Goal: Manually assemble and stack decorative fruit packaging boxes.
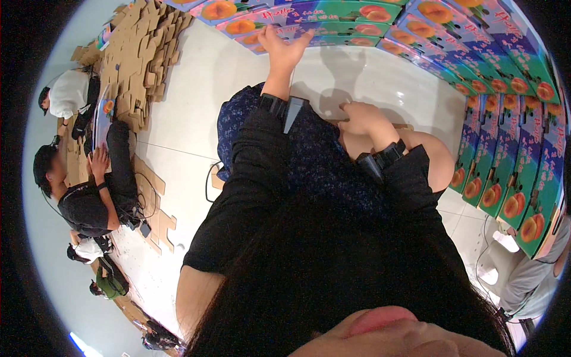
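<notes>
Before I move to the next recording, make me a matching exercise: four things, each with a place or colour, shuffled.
Things:
1. Left hand
2. Right hand
3. Cardboard pile
4. Skirt

Places and colours:
A. Dark blue, with a small pattern
B. Near a bare knee
C. Brown, at the picture's upper left
D. At the front of the printed boxes, fingers spread

Pairs: 1-D, 2-B, 3-C, 4-A

The left arm (241, 172) stretches far forward, its wrist (276, 89) roughly in line with the forearm. The left hand (284, 53) has its fingers spread — thumb well apart, reaching out to the right. The right arm (410, 178) is held closer in, bent at the elbow; the right hand (366, 124) points forward and leftward — fingers slightly bent, loosely parted, back of the hand upward.
</notes>
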The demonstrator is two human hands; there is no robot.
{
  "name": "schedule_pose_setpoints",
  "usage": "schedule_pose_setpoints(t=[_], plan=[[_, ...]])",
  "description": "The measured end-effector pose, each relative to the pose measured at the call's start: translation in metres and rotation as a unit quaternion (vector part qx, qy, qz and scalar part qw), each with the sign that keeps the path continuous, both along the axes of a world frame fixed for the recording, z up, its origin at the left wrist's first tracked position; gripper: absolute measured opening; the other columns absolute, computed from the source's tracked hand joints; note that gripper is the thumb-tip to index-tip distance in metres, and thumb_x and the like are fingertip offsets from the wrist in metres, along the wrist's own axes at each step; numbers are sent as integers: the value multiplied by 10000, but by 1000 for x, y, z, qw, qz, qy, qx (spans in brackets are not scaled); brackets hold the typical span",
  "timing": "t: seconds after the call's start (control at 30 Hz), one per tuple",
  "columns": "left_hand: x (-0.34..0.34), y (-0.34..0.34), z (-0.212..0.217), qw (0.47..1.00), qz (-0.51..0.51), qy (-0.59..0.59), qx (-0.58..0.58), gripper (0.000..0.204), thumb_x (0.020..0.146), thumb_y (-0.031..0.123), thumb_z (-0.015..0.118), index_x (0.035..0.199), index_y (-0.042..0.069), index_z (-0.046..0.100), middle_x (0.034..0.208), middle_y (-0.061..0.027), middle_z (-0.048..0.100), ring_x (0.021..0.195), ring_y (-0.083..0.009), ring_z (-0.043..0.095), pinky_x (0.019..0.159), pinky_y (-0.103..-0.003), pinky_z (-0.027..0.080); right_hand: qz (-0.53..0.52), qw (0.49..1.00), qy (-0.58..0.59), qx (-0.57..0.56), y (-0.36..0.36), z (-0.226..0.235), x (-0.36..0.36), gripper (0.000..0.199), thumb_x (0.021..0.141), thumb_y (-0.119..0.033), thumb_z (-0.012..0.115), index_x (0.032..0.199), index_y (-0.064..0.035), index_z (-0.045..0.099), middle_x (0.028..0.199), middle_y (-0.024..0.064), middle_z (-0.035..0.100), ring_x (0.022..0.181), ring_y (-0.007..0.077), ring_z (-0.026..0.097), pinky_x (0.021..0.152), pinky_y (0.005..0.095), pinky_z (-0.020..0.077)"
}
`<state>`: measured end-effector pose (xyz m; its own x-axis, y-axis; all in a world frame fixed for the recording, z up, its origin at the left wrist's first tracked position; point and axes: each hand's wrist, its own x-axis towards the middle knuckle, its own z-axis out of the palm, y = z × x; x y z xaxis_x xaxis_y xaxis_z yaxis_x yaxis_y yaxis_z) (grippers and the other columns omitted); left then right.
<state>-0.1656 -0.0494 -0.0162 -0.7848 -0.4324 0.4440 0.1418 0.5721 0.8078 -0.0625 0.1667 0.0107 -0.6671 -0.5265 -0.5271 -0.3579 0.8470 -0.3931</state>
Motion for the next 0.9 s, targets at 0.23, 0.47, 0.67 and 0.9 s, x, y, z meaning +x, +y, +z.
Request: schedule_pose_setpoints(t=[0.23,0.47,0.67,0.9], plan=[[0,3,2,1000,-8,12,25,911,590,388,850,1194,-111,386,1222,-290,310,1159,-380,303,986,-469,316,-8,1000,-2,0,1,-4,2,529,792,-302,622,1258,-66,536,1128,198,610,1045,362,575,890,420,464],[-1,6,-7,995,3,-64,73,917,648,320,800,1306,-112,329,1163,-273,403,1002,-296,499,834,-348,467,-8,999,38,-33,0,-12,2,391,767,-341,648,1014,-37,642,1011,191,647,959,376,610,817,460,490],[-1,18,2,968,-60,-111,216,967,664,251,814,1366,-85,239,982,-130,573,884,-192,564,776,-303,465,-5,1000,15,-11,1,-7,0,453,773,-325,638,1131,-51,597,1049,192,637,983,368,603,841,443,483],[-4,13,-1,961,-48,-90,256,916,683,168,782,1360,-85,218,896,-124,570,712,-154,567,604,-260,473,-9,999,33,-29,-1,-9,3,394,762,-336,644,1026,-44,641,1011,183,648,953,372,613,807,465,492]])
